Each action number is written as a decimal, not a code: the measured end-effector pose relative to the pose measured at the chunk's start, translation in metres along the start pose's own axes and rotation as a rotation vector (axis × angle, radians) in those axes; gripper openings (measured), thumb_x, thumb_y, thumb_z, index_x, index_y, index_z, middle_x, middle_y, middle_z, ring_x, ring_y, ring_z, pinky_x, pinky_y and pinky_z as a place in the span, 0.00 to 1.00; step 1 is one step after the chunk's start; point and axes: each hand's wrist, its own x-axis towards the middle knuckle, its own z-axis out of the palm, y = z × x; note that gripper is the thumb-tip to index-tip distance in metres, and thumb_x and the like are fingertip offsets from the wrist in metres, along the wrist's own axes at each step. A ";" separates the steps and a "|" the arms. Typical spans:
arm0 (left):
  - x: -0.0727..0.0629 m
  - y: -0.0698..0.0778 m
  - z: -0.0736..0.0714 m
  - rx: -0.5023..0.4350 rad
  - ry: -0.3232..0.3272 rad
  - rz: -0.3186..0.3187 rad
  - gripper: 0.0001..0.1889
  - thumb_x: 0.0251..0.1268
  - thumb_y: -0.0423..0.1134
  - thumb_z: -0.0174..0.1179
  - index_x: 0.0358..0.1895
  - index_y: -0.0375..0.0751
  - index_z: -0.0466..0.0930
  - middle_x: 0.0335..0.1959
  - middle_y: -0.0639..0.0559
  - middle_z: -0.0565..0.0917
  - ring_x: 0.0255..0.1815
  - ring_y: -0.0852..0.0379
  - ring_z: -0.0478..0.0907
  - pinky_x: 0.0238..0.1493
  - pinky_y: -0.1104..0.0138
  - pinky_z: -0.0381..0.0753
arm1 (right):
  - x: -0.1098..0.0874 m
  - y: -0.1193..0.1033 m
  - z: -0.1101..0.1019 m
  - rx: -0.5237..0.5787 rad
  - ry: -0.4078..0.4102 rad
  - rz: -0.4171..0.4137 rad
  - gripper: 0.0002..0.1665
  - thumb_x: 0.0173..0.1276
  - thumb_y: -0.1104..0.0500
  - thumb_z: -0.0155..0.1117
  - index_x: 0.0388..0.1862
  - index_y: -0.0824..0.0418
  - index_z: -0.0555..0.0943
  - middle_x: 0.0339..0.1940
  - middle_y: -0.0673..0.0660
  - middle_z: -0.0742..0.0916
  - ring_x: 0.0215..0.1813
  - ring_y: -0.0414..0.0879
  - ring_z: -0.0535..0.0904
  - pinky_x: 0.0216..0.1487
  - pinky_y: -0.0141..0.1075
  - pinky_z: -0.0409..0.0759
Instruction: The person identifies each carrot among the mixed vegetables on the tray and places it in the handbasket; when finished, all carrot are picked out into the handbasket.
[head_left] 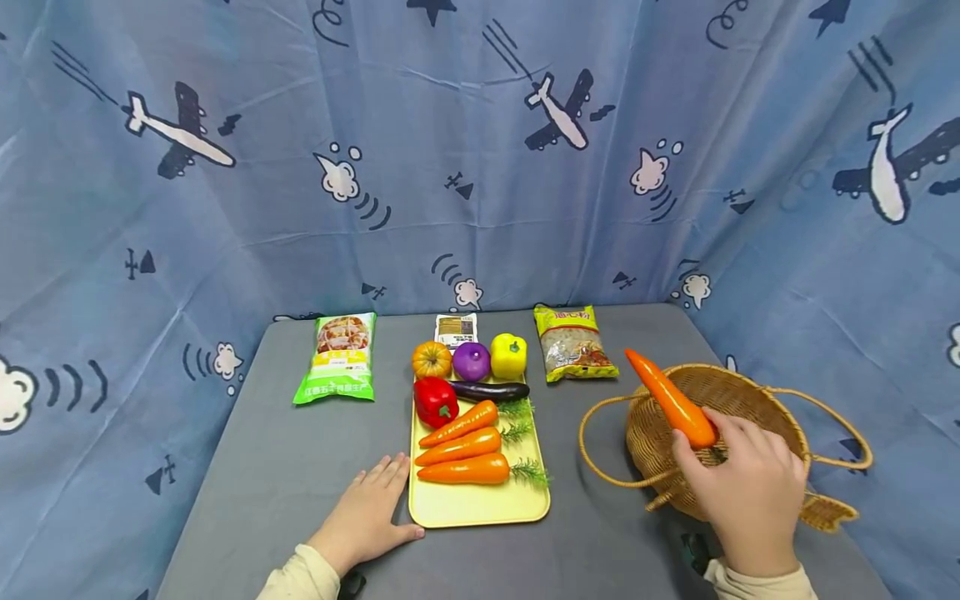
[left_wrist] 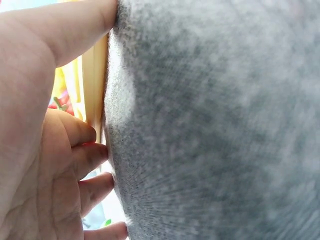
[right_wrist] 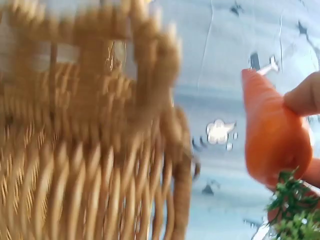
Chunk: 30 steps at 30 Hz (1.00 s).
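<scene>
My right hand (head_left: 753, 492) pinches an orange toy carrot (head_left: 671, 400) near its thick end, above a woven wicker basket (head_left: 643, 437). The carrot's tip points up and left; its green leafy top shows in the right wrist view, beside the blurred basket wall (right_wrist: 75, 195). On the table, my left hand (head_left: 367, 517) rests with fingers spread, touching the left edge of a yellow tray (head_left: 480, 506). Three more carrots (head_left: 465, 469) lie on the tray below a red bell pepper (head_left: 436, 402) and an eggplant (head_left: 491, 392). The basket's inside is partly hidden by my right hand.
At the tray's far end sit a pumpkin (head_left: 432, 360), a purple onion-like vegetable (head_left: 472, 362) and a yellow pepper (head_left: 508, 356). Behind them is a small packet (head_left: 456, 327). A green bag (head_left: 341, 358) stands left, a yellow bag (head_left: 576, 343) right. The basket handles (head_left: 588, 442) stick outward.
</scene>
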 end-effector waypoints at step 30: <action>0.000 0.004 -0.003 -0.016 -0.019 -0.016 0.57 0.63 0.69 0.70 0.84 0.32 0.60 0.84 0.39 0.61 0.84 0.35 0.56 0.78 0.35 0.58 | 0.016 0.058 -0.003 -0.142 -0.685 0.451 0.33 0.71 0.38 0.72 0.58 0.64 0.86 0.38 0.67 0.89 0.35 0.65 0.82 0.34 0.59 0.71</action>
